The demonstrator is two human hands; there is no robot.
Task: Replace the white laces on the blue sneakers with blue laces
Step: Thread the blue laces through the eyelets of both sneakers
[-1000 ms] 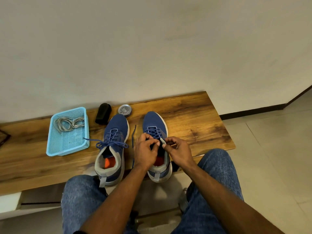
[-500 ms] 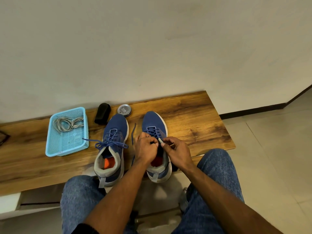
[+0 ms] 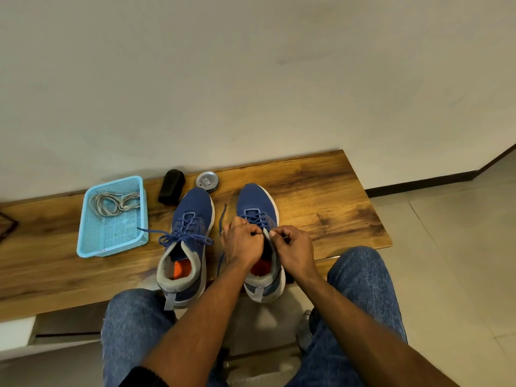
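Blue lace (image 3: pixel 258 219) on the right sneaker (image 3: pixel 259 213), toe toward the bench's wall edge, sits pinched under both curled hands, left hand (image 3: pixel 243 244) and right hand (image 3: pixel 293 247), at the top eyelets.

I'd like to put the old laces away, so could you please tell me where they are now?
In the head view, the white laces lie coiled at the far end of the light blue basket, on the bench left of the sneakers.

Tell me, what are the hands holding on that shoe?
Both hands grip the right shoe at its top eyelets. The right hand pinches near the tongue's top; the left hand curls at the lace. Which lace part is hidden.
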